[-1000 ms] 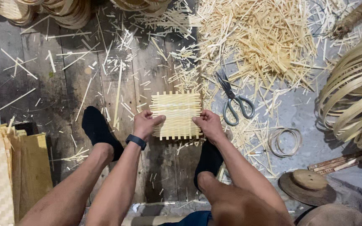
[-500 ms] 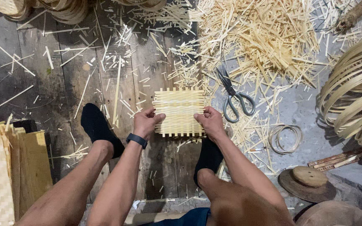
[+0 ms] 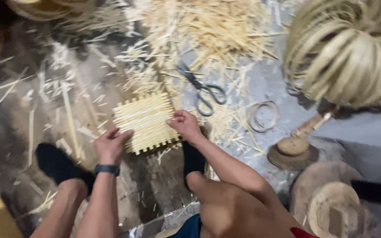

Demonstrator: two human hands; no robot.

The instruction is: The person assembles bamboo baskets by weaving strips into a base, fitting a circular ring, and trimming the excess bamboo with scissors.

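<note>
A small square mat woven of pale bamboo strips (image 3: 144,120) lies on a dark wooden board on the floor. My left hand (image 3: 111,144) grips its near left corner, a dark watch on that wrist. My right hand (image 3: 184,124) pinches its right edge. The mat sits turned at a slant. Both feet in black socks (image 3: 58,165) rest on either side of the board.
Scissors with dark handles (image 3: 203,90) lie just beyond the mat. A heap of bamboo offcuts (image 3: 212,31) spreads behind. Coils of bamboo strip (image 3: 349,53) stand at the right, a small coiled ring (image 3: 263,115) and round wooden discs (image 3: 294,147) below them.
The view has swung to the right and blurred. The mat has turned to a slant, and my left hand has slid down to its near left corner.
</note>
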